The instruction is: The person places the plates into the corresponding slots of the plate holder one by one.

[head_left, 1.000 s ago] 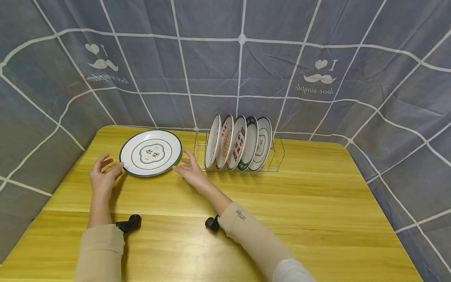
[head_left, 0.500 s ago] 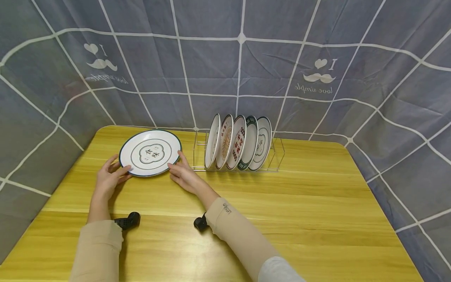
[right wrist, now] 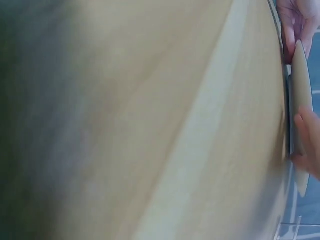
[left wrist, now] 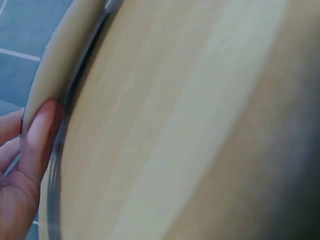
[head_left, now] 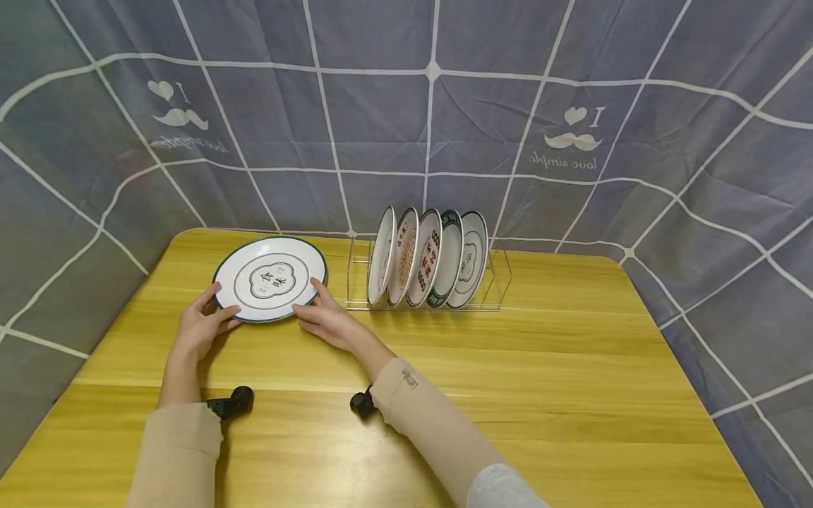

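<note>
A white plate (head_left: 273, 282) with a dark rim and black characters in its middle is at the back left of the table. My left hand (head_left: 200, 328) grips its near-left rim, thumb on top and fingers around the edge. On the near-right rim, my right hand (head_left: 330, 321) pinches the plate the same way. In the left wrist view the plate (left wrist: 65, 50) shows nearly edge-on, with the left thumb (left wrist: 42, 135) against it. The right wrist view shows the right hand (right wrist: 311, 142) at one part of the plate (right wrist: 301, 82) and the left hand (right wrist: 302, 22) at another.
Right of the plate stands a wire dish rack (head_left: 504, 271) with several patterned plates (head_left: 425, 257) upright in it. A grey checked curtain (head_left: 381, 120) hangs behind the wooden table (head_left: 508, 395). Black wrist devices (head_left: 240, 400) sit under both forearms.
Both hands have come in from beside the plate and now hold its near rim. The left moved right and the right moved left. The plate has shifted very little.
</note>
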`<move>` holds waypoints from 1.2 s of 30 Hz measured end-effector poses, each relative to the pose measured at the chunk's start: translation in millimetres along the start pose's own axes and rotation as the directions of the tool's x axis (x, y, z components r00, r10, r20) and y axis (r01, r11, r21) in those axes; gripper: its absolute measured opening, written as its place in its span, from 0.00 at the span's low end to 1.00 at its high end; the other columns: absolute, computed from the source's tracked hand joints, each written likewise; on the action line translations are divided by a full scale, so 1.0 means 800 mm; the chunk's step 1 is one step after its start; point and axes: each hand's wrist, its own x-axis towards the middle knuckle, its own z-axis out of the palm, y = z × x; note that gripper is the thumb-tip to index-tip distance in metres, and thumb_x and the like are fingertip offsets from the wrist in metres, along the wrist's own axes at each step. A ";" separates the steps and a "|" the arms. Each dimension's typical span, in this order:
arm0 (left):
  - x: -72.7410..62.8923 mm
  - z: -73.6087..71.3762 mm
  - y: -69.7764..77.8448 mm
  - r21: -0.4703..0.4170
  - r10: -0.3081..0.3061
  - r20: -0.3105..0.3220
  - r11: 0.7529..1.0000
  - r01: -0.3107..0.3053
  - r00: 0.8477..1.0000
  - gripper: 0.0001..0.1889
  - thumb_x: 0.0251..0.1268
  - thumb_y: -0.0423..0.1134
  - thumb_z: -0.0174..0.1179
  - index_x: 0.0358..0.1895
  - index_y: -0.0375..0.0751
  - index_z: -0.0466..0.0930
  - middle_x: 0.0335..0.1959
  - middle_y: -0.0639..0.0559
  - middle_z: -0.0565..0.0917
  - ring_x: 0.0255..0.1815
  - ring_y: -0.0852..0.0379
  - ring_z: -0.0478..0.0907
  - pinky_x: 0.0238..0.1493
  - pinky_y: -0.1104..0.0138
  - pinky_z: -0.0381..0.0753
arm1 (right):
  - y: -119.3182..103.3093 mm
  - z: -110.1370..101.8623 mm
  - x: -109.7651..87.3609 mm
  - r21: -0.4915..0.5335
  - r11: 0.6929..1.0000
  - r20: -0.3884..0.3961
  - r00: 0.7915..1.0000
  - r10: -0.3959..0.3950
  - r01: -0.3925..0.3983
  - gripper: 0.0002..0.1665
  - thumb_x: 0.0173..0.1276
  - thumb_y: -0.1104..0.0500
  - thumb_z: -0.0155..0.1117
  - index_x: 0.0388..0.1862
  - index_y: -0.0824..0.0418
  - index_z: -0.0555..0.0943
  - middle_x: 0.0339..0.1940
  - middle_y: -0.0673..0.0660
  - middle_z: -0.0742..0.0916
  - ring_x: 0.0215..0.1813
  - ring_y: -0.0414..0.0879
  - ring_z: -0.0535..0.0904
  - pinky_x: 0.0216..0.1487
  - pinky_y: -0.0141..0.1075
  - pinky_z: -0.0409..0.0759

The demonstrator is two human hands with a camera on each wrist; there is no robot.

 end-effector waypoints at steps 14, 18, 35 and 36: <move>-0.035 0.031 0.043 -0.452 0.208 -0.018 0.871 -0.193 0.978 0.45 0.53 0.17 0.57 0.72 0.42 0.43 0.67 0.52 0.49 0.27 0.59 0.80 0.29 0.72 0.82 | -0.029 0.023 -0.026 -0.301 0.915 -0.091 0.947 -0.308 0.268 0.38 0.65 0.63 0.57 0.70 0.45 0.54 0.73 0.62 0.49 0.56 0.49 0.75 0.66 0.44 0.62; -0.046 0.050 0.055 -0.516 0.231 -0.015 0.831 -0.205 0.973 0.45 0.50 0.14 0.56 0.71 0.39 0.46 0.55 0.54 0.60 0.27 0.56 0.80 0.27 0.69 0.82 | -0.038 0.024 -0.038 -0.363 0.863 -0.091 0.909 -0.407 0.351 0.35 0.70 0.62 0.51 0.71 0.47 0.51 0.73 0.56 0.51 0.52 0.46 0.75 0.60 0.41 0.68; -0.076 0.138 0.084 -0.553 0.281 0.083 0.811 -0.190 0.956 0.43 0.52 0.17 0.57 0.71 0.39 0.47 0.51 0.48 0.61 0.29 0.57 0.80 0.29 0.72 0.82 | -0.091 0.002 -0.110 -0.175 0.669 -0.074 0.668 -0.740 0.722 0.38 0.64 0.73 0.52 0.69 0.54 0.52 0.59 0.66 0.67 0.48 0.47 0.73 0.45 0.29 0.78; -0.076 0.144 0.085 -0.537 0.287 0.093 0.821 -0.195 0.954 0.43 0.53 0.18 0.58 0.71 0.38 0.48 0.51 0.48 0.61 0.30 0.57 0.80 0.30 0.72 0.82 | -0.094 0.000 -0.115 -0.156 0.659 -0.086 0.654 -0.752 0.736 0.38 0.63 0.74 0.52 0.69 0.54 0.52 0.59 0.67 0.67 0.47 0.47 0.73 0.44 0.28 0.78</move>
